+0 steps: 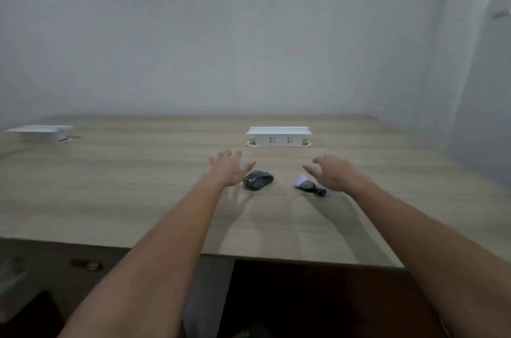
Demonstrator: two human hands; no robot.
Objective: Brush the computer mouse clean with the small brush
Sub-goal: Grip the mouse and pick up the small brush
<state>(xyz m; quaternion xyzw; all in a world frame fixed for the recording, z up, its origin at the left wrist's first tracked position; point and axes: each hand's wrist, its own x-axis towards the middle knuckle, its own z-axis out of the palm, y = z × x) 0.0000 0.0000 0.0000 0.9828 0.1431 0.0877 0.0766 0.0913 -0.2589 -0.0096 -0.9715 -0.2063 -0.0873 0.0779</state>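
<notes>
Mouse [258, 180] was sitting on the wooden desk [138, 185], dark grey, with some marking on top too blurry to read. Small brush [309, 185] lay a bit to its right, pale bristles pointing away, black handle toward me. Left hand [231, 169] hovered just beside the mouse with fingers spread, gripping nothing, and right hand [333, 173] was equally open over the brush. Behind them stood a white pop-up socket box [278, 137], and another one [41, 133] sat far left.
</notes>
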